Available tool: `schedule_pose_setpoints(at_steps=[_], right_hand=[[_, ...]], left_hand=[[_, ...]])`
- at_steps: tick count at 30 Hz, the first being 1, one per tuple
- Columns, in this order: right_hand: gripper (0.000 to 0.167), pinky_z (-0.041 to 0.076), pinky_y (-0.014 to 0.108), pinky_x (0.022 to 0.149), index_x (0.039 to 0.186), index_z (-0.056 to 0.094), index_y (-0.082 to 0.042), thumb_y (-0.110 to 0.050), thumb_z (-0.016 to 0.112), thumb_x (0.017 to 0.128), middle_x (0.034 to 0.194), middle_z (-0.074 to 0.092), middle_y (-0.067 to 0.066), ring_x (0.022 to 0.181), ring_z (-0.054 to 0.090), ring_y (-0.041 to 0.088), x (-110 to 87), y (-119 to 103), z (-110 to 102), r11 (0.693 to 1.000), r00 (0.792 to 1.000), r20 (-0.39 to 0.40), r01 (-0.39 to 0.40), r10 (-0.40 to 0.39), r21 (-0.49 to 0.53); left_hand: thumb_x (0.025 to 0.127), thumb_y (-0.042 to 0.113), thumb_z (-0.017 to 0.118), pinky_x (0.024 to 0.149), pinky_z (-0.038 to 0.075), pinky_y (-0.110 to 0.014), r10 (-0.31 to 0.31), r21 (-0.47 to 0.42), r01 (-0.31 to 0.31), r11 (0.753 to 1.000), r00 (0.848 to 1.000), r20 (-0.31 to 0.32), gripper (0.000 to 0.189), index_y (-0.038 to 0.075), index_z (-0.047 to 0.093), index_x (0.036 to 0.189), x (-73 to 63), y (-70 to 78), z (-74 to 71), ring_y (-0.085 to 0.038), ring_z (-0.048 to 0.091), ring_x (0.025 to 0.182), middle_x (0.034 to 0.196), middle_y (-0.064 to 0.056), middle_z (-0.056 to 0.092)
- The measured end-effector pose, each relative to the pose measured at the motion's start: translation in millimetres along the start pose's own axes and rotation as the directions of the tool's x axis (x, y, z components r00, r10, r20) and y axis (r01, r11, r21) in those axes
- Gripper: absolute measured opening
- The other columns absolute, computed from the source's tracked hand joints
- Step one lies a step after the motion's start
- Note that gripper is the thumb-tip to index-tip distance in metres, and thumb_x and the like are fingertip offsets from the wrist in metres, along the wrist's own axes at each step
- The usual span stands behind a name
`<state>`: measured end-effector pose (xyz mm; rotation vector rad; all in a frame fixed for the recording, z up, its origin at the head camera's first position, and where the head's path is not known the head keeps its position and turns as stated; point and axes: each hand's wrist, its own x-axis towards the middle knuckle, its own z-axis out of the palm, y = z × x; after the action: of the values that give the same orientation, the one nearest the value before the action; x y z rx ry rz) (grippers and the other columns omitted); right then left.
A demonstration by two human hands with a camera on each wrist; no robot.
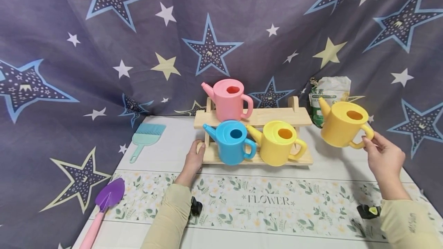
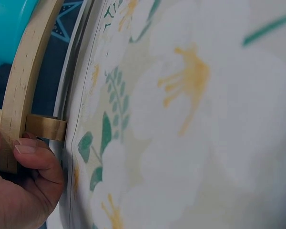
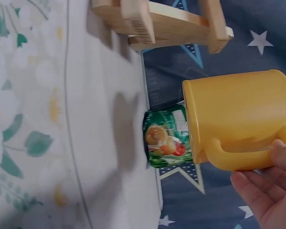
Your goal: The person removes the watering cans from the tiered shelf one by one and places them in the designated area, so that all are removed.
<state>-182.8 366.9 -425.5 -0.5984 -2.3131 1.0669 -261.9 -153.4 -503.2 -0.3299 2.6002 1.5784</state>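
Note:
My right hand (image 1: 385,157) pinches the handle of an orange-yellow watering can (image 1: 343,124), held up in the air right of the wooden shelf (image 1: 277,117). In the right wrist view the same watering can (image 3: 240,117) shows its side, thumb and fingers on the handle. My left hand (image 1: 194,160) grips the left end of the shelf's lower board; the left wrist view shows its thumb against the wood (image 2: 26,90). On the top board stands a pink watering can (image 1: 228,101). Below it stand a blue watering can (image 1: 230,145) and a yellow watering can (image 1: 277,147).
A green and white bag (image 1: 327,91) stands behind the lifted can. At the left lie a teal brush (image 1: 145,137) and a purple trowel with pink handle (image 1: 110,194). A flower-printed cloth (image 1: 266,218) covers the table; a starry curtain (image 1: 242,7) hangs behind.

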Motion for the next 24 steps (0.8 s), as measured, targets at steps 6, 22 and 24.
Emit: schedule_pose_setpoints(at_steps=[6,22,24], right_hand=[[0.042,0.037,0.002,0.056,0.14,0.054,-0.012,-0.023,0.058,0.1,0.127,0.061,0.018,0.062,0.039,-0.027,1.7,8,13,0.999,0.999,0.041,-0.019,0.02,-0.038],[0.04,0.04,0.001,0.055,0.138,0.055,-0.007,-0.02,0.057,0.1,0.126,0.061,0.021,0.063,0.038,-0.024,1.7,11,42,1.0,0.994,0.105,0.01,-0.008,-0.024],[0.039,0.04,0.002,0.054,0.137,0.056,-0.005,-0.018,0.058,0.1,0.124,0.062,0.022,0.063,0.037,-0.024,0.6,10,45,0.999,0.994,0.104,0.033,-0.03,-0.029]], left_hand=[[0.105,0.041,0.038,0.057,0.045,-0.028,0.008,-0.006,-0.008,1.0,1.0,-0.003,0.049,0.018,0.035,0.149,-1.8,1.0,-0.4,-0.025,0.057,0.084,0.128,-0.018,0.056],[0.105,0.043,0.035,0.1,0.042,-0.05,0.025,-0.025,-0.024,0.999,0.999,0.025,0.053,0.017,0.032,0.15,-1.8,0.6,-0.9,-0.032,0.05,0.123,0.143,-0.013,0.048],[0.105,0.043,0.036,0.102,0.04,-0.052,0.027,-0.032,-0.026,0.999,0.999,0.023,0.052,0.017,0.032,0.15,-2.2,0.3,-0.9,-0.033,0.049,0.124,0.143,-0.013,0.048]])
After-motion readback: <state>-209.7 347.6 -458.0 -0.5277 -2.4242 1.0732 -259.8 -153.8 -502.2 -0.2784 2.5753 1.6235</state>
